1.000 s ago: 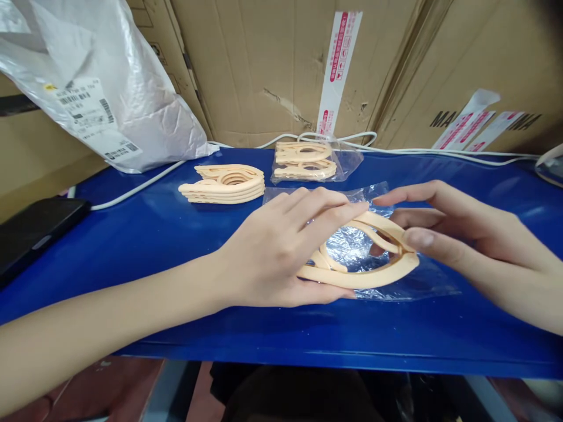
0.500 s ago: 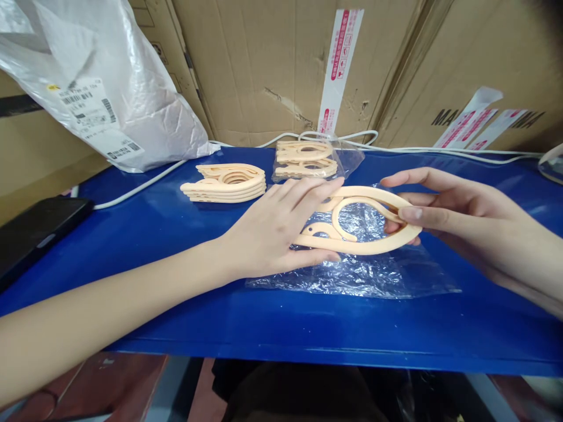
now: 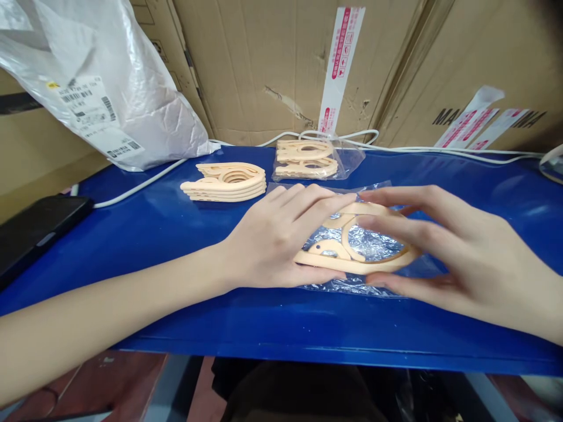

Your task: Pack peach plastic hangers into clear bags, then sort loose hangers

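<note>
A cream plastic folding hanger lies folded over a clear plastic bag on the blue table. My left hand grips its left end from above, with the thumb along the near edge and the fingers along the far edge. My right hand spans its right part, thumb at the near edge and fingertips at the far edge. Its covered ends are hidden by the hands. Left of my left hand's fingers sits a neat stack of folded hangers. Behind them, more hangers are packed in a clear bag.
A white shipping bag with labels stands at the back left. White cables run along the back of the blue table. A black phone is at the left edge. Large cardboard boxes form the back wall.
The hanger has moved slightly down and to the right, closer to me. My right hand has shifted from pinching the hanger's right tip to spanning both its long edges.
</note>
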Demonstrator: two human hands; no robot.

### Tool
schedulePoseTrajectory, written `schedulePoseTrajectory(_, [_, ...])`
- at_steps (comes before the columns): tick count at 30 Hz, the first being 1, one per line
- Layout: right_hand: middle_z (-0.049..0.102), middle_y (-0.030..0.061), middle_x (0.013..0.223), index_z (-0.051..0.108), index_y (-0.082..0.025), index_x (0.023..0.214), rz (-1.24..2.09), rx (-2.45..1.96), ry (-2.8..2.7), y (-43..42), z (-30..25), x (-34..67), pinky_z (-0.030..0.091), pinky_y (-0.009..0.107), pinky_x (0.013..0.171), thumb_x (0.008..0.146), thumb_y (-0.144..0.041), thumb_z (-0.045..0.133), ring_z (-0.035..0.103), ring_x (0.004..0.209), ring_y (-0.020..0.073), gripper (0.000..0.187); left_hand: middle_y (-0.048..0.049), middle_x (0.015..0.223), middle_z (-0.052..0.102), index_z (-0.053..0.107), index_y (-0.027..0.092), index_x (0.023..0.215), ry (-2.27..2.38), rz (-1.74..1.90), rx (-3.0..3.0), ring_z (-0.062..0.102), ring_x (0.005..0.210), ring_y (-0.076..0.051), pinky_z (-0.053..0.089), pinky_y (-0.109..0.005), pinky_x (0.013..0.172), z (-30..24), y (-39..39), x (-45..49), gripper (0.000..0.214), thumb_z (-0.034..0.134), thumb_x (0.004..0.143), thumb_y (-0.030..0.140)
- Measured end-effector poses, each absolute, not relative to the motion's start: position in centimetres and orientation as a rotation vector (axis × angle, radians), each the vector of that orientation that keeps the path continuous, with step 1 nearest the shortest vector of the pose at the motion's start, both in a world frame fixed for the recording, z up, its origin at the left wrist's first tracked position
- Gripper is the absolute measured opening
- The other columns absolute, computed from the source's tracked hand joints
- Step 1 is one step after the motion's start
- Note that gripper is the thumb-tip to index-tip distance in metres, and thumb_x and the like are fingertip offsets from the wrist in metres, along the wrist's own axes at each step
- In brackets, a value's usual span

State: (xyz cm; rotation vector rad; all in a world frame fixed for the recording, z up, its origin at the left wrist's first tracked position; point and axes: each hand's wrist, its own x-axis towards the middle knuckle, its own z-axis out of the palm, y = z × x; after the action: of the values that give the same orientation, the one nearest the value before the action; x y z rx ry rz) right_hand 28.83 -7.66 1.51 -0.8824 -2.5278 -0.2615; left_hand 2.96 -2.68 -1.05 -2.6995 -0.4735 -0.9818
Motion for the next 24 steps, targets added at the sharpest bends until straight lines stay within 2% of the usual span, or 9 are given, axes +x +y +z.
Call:
schedulePoseTrajectory(2, [0.054,0.0102,0.144,0.058,-0.033,0.128,-0.303,-0.868,-2.581,-7.9,1.7,28.6,0.06,0.049,0.081,0.091,-0.049,0.06,0.063,0.116,0.0358,0.041,-0.0166,0.125,0.066,0.05,0.005,0.135,-0.488,-0.999,-2.727,0.064,0.113,-0.027,0.052,-0.039,0.092,-1.0,-2.9,3.1,0.076,0.066,0.085,0.061])
schedulePoseTrajectory(4, [0.052,0.0117,0.146,0.061,-0.031,0.124,-0.288,-0.891,-2.613,-8.0,1.8,28.5,0.059,0.051,0.081,0.091,-0.048,0.059,0.062,0.117,0.0374,0.037,-0.0162,0.128,0.065,0.049,0.007,0.135,-0.507,-1.01,-2.75,0.063,0.114,-0.027,0.051,-0.04,0.094,-1.0,-2.9,3.1,0.077,0.065,0.085,0.062])
schedulePoseTrajectory(10, [0.05,0.0132,0.148,0.054,-0.032,0.14,-0.213,-0.928,-2.616,-7.5,1.4,28.9,0.058,0.054,0.087,0.092,-0.047,0.058,0.059,0.123,0.0383,0.05,-0.0151,0.132,0.064,0.047,0.009,0.137,-0.522,-0.997,-2.765,0.063,0.117,-0.027,0.049,-0.04,0.099,-0.9,-2.7,3.0,0.077,0.066,0.085,0.062])
schedulePoseTrajectory(13, [0.052,0.0125,0.147,0.055,-0.032,0.141,-0.234,-0.934,-2.607,-7.4,1.1,28.8,0.058,0.054,0.084,0.09,-0.048,0.06,0.062,0.117,0.0392,0.054,-0.0157,0.131,0.064,0.047,0.007,0.137,-0.532,-1.005,-2.797,0.062,0.116,-0.027,0.05,-0.04,0.097,-1.0,-2.9,3.1,0.077,0.067,0.085,0.06])
schedulePoseTrajectory(17, [0.055,0.0129,0.143,0.056,-0.031,0.14,-0.241,-0.954,-2.59,-7.5,0.7,28.3,0.057,0.052,0.083,0.09,-0.046,0.061,0.062,0.114,0.0376,0.052,-0.0153,0.132,0.063,0.045,0.011,0.139,-0.596,-1.007,-2.873,0.061,0.117,-0.027,0.051,-0.041,0.096,-1.0,-3.3,3.4,0.08,0.066,0.084,0.065])
schedulePoseTrajectory(20, [0.056,0.0137,0.133,0.057,-0.03,0.139,-0.139,-0.934,-2.582,-7.3,1.1,28.6,0.057,0.046,0.083,0.089,-0.048,0.061,0.061,0.114,0.0332,0.053,-0.0191,0.14,0.056,0.039,0.01,0.145,-0.643,-0.936,-2.898,0.054,0.128,-0.031,0.047,-0.046,0.104,-0.8,-3.2,3.3,0.089,0.065,0.083,0.067])
schedulePoseTrajectory(24, [0.056,0.0079,0.125,0.058,-0.033,0.136,0.008,-1.02,-2.573,-5.9,3.1,30.8,0.052,0.04,0.091,0.086,-0.054,0.064,0.061,0.111,0.0267,0.055,-0.0207,0.156,0.038,0.025,0.013,0.155,-0.762,-0.876,-2.907,0.037,0.146,-0.034,0.032,-0.055,0.119,-0.3,-2.4,2.6,0.097,0.062,0.084,0.069])
